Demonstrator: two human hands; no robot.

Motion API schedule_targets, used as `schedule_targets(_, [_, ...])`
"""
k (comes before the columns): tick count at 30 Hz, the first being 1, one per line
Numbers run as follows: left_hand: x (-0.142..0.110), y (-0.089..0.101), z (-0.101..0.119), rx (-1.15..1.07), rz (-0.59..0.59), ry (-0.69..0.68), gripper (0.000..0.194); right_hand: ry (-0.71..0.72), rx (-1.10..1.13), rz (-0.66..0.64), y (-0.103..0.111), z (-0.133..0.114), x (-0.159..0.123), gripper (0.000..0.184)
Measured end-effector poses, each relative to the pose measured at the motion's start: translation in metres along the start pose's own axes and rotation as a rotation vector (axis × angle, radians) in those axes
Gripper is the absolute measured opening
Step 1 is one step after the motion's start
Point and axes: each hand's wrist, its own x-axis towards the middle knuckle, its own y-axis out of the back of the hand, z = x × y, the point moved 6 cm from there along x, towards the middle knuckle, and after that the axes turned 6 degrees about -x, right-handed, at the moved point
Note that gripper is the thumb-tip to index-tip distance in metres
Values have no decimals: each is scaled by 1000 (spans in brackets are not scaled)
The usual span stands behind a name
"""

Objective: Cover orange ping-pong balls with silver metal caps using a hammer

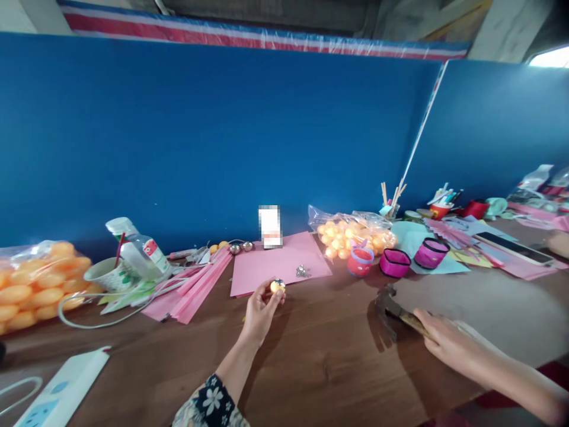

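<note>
My left hand (260,308) is closed around a small pale-orange plastic ball (278,286), which has dark and shiny bits on its top. It is in front of a pink sheet (280,261) where a little heap of small silvery metal pieces (303,271) lies. Off to the right, my right hand (438,335) grips the handle of a claw hammer (391,307). The hammer's head is to the left of that hand, low over the brown table; whether it touches the wood I cannot tell.
Bagged orange balls lie at the left (40,284) and behind the sheet (351,234). A plastic bottle (144,252) leans by a paper cup (106,274). Pink strips (195,290), a red cup (360,261), magenta holders (395,263) and a phone (513,247) line the back. A blue partition (213,130) stands behind.
</note>
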Motion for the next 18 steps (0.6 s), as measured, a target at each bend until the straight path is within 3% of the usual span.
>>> schedule_targets(3, [0, 1, -1, -15, -2, 1, 50, 4, 129, -104, -4, -15, -6, 29])
schedule_targets(7, [1, 2, -3, -28, -24, -20, 53, -120, 356, -166, 13, -44, -6, 24])
schedule_targets(12, [1, 3, -5, -26, -51, -15, 54, -408, 1002, -523, 22, -105, -12, 24])
schedule_targets(15, [3, 1, -4, -47, -47, -1, 55, -517, 1363, -615, 31, -144, -10, 25])
schedule_targets(18, [4, 2, -4, -97, -24, 18, 57, -498, 1570, -669, 38, -176, 3, 28])
